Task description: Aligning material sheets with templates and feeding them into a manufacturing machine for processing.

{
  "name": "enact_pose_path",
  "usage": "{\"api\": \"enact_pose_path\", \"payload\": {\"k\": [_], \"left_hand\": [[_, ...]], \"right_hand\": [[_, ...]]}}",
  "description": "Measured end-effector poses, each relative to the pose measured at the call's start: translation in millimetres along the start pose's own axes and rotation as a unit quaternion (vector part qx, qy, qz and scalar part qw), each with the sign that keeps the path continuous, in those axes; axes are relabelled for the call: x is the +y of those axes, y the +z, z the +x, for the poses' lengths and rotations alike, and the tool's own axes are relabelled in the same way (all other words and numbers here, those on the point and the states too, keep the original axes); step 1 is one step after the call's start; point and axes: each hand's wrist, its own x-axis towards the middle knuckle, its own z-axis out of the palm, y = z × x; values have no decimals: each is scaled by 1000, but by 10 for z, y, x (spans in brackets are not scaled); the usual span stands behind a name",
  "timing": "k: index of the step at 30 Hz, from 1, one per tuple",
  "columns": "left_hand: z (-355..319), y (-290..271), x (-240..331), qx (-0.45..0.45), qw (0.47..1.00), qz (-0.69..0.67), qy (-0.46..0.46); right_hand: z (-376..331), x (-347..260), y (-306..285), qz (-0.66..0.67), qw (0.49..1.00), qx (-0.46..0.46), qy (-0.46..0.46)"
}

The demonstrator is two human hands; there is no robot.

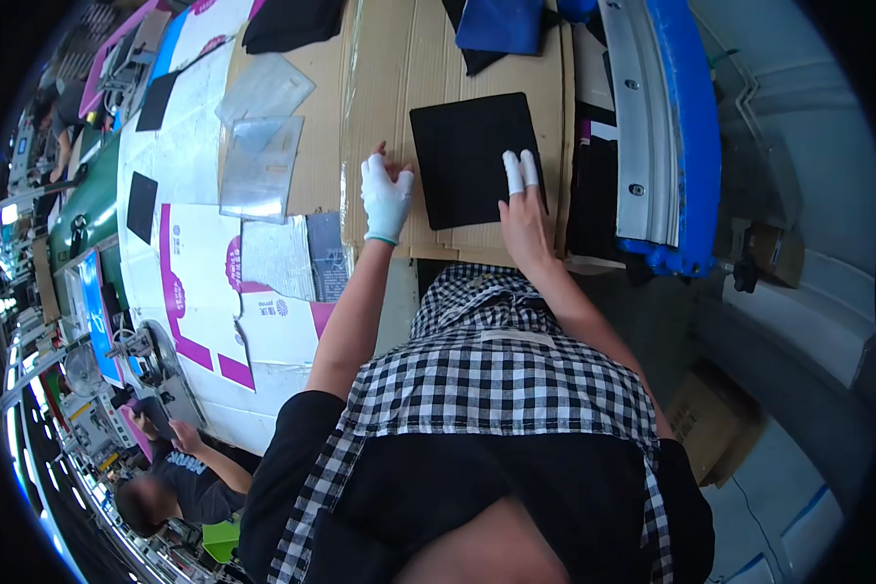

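A flat black square sheet lies on the brown cardboard in front of me, slightly turned. My right hand rests at its right side, with two stretched fingers in white finger covers laid on the black surface. Just off the sheet's left edge is my left hand, in a white glove that leaves some fingertips bare. Its thumb and fingers are apart, with nothing visible between them. Whether its fingertips touch the sheet's edge I cannot tell.
Clear plastic sheets lie to the left. Black cloth and a blue piece sit at the far side. A blue and metal machine frame stands close on the right. Another person works at the lower left.
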Motion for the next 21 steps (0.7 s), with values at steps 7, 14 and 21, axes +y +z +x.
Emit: {"api": "enact_pose_path", "payload": {"k": [7, 14, 21], "left_hand": [[-577, 305, 63, -2, 972, 188, 141], [-584, 189, -138, -73, 948, 245, 187], [-155, -391, -267, 96, 939, 206, 258]], "right_hand": [[-234, -9, 117, -189, 977, -74, -69], [-316, -322, -112, -91, 968, -231, 43], [-222, -144, -75, -149, 978, -144, 35]]}}
